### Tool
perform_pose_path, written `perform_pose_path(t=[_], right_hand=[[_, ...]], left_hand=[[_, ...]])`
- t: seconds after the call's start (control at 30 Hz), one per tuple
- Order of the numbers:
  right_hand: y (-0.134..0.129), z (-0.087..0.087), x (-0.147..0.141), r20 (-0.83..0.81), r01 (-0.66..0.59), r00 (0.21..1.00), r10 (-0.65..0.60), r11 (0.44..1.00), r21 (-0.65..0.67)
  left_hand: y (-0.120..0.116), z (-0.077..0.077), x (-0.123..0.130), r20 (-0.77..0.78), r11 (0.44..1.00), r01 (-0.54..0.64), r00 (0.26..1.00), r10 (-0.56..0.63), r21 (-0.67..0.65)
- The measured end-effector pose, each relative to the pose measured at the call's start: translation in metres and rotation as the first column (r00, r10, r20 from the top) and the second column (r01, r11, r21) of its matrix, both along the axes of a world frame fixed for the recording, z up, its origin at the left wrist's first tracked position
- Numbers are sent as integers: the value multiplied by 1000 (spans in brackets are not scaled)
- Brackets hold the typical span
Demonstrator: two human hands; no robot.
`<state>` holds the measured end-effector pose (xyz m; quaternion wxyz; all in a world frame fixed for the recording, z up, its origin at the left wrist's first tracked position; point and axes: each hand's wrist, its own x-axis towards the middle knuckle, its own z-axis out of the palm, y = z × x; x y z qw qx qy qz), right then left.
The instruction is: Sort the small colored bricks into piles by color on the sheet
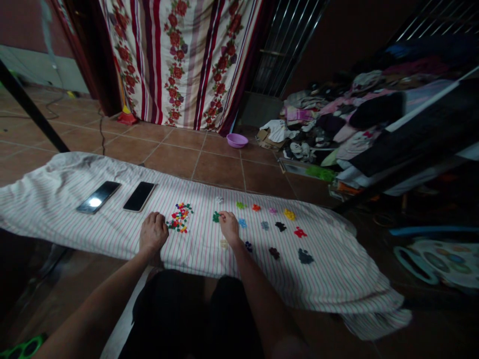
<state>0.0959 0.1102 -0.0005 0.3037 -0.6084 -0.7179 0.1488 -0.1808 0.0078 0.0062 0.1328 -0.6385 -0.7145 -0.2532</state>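
Head view shows small, dark-green pieces bunched in a tight clump.

Bare left hand, bare right hand, uncovered slim forearms; dark legwear

Dim overall, lower corners deep in shadow; white glare spots the leftmost glossy black rectangular phone; edges look stretched, blurred.

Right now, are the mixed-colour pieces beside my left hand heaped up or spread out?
Spread out: the mixed-colour pieces beside your left hand lie loosely scattered, with striped cloth showing between some of them.
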Motion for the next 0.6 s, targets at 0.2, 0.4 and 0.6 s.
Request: perform_pose_path(t=[0.2,0.4,0.6], right_hand=[[-3,-3,4,-9,-9,1000,10,999,41],[-4,-4,7,-21,-55,998,57,996,63],[-6,-6,8,-62,-37,997,45,992,121]], left_hand=[[0,0,1,26,1000,-8,1000,8,5],[0,1,2,25,1000,-11,1000,12,-6],[0,0,1,21,1000,-9,1000,9,-21]])
